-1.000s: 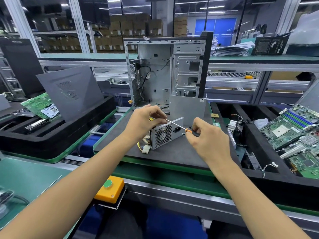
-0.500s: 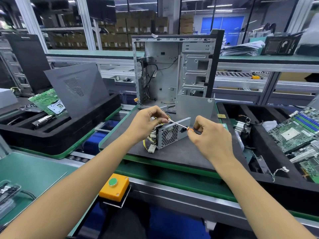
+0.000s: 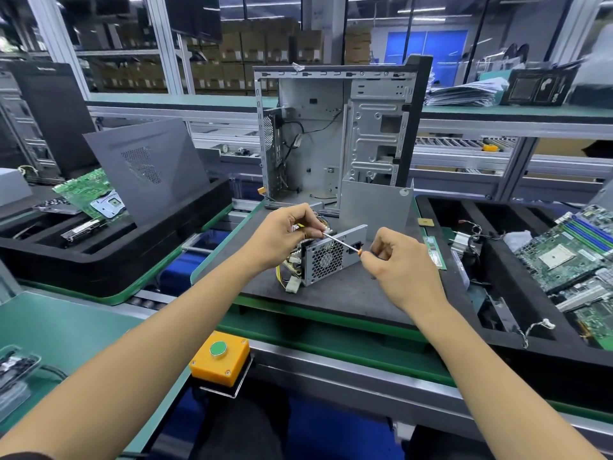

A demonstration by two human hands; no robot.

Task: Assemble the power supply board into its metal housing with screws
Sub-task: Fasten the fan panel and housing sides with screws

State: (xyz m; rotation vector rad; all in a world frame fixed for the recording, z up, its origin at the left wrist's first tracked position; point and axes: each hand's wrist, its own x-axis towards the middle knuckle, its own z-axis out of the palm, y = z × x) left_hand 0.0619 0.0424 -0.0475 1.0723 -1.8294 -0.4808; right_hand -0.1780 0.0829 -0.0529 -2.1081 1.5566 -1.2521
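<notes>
Head view: I work a screwdriver (image 3: pixel 343 243) at the power supply housing (image 3: pixel 326 260).
My right hand (image 3: pixel 399 262) pinches the orange handle; my left hand (image 3: pixel 282 235) pinches near the tip. Just under both sets of fingers, the housing sits on the table (image 3: pixel 348 290).

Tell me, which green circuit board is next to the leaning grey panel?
The green board on the left, lying in the black foam tray just left of the grey vented panel. The other green boards sit far off in the right-hand tray.
</notes>
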